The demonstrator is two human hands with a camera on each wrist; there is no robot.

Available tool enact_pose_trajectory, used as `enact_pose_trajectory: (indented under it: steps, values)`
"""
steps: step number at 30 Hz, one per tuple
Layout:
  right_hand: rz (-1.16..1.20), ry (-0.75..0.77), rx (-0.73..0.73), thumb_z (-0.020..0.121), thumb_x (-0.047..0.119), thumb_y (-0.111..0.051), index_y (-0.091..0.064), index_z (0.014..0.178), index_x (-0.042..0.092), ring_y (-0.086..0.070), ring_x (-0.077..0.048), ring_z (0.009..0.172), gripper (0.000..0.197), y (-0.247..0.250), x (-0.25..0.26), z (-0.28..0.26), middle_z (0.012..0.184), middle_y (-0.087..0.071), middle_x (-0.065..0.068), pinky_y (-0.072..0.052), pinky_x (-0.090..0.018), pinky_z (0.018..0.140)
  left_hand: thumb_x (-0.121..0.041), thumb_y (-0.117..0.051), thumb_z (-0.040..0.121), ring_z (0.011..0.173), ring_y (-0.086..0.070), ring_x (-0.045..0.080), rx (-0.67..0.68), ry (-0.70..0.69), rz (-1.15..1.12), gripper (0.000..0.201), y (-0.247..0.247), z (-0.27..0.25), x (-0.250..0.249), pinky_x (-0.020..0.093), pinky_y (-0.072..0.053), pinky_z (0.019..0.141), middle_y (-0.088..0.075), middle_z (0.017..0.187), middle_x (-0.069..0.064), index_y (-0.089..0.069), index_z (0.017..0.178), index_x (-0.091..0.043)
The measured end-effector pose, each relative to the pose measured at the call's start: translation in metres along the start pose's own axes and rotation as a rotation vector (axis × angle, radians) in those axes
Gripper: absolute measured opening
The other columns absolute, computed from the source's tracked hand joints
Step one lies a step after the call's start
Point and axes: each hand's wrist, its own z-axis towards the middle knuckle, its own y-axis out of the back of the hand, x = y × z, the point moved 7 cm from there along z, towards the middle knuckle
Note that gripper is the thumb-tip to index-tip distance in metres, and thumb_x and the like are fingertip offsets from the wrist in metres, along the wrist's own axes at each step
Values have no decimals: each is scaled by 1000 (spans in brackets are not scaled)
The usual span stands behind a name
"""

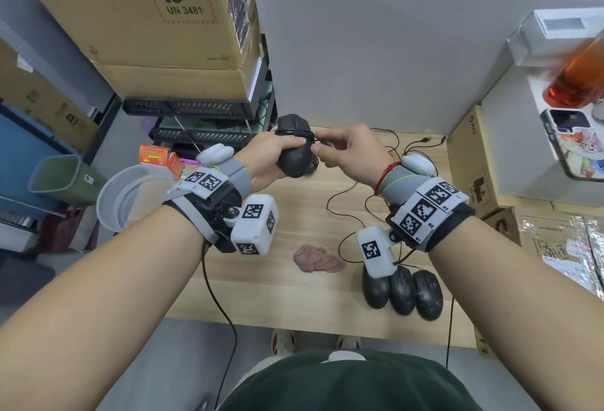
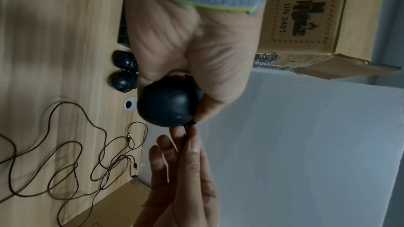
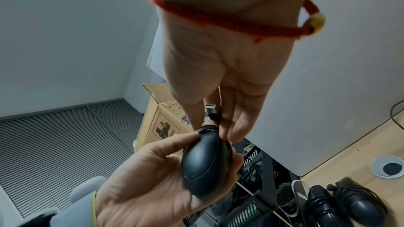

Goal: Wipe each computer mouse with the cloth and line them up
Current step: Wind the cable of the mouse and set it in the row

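Black plastic mouse (image 1: 295,157) held above the far left part of the desk (image 1: 268,283), its own cable (image 1: 294,132) wound around the body. Gripped in the left hand (image 1: 264,162), thumb along one side and fingers (image 3: 237,159) curled under the other. Pinched at the cable's loose end by the right hand (image 1: 351,152), thumb and fingers (image 2: 195,144) closed narrow on the cord just beside the mouse; silver USB plug (image 3: 211,108) seen sticking up between those fingers in the right wrist view.

Lower right on the desk, three more black mice (image 1: 403,289) lined up side by side, touching or nearly so, the leftmost partly hidden behind the right wrist camera. Farther back, beside a round cable port (image 3: 388,168), two other black mice (image 3: 347,203) with cords wrapped around them, lying next to each other. Loose dark cables (image 1: 359,195) sprawled over the right half of the desk.

Crumpled pinkish cloth (image 1: 318,258) lying flat near the middle of the desk, well apart from both hands.

Off the left edge, a clear plastic tub (image 1: 130,195) and a green bin (image 1: 62,178); stacked cardboard boxes (image 1: 147,12) marked UN 3481 behind. At right, a phone (image 1: 575,146) and a bottle of orange liquid (image 1: 578,80) on a white surface.
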Motion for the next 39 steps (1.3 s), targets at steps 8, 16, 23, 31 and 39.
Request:
enact_pose_trajectory:
  steps: [8,16,23,31,39]
  values:
    - [90,18,4,94,4,-63,-72,117,16,-64,10,82,28,1,-7,-9,92,-73,8,-52,-19,88,-4,-46,99,78,-68,31,59,37,-196,16,-10,-9,1,38,-61,66,-69,94,19,-59,107,1]
    - [17,-180,-153,82,28,-78,-57,116,24,-59,-10,85,40,3,-55,-13,99,-63,8,-48,-28,84,-6,-54,96,110,-61,34,45,26,-195,15,-7,2,12,46,-47,106,-64,114,18,-65,107,-4]
    - [-45,-464,113,84,33,-76,-64,95,20,-62,-20,74,21,-49,-129,-39,77,-63,4,-56,-39,76,-5,-50,96,102,-62,30,-14,94,-181,15,7,13,60,42,-51,96,-67,104,14,-64,101,-7]
    - [-287,-592,420,83,38,-75,-61,120,27,-63,-22,92,41,-130,-184,-63,112,-64,-3,-55,-33,81,-6,-47,93,98,-63,30,-136,283,-240,21,33,14,145,34,-55,76,-62,111,16,-58,112,-6]
    - [-534,-615,583,71,55,-78,-53,130,25,-58,-28,111,70,-180,-217,-69,128,-52,-3,-50,-39,95,-4,-45,93,97,-61,29,-211,351,-329,28,56,12,198,36,-54,80,-57,115,15,-54,120,-3]
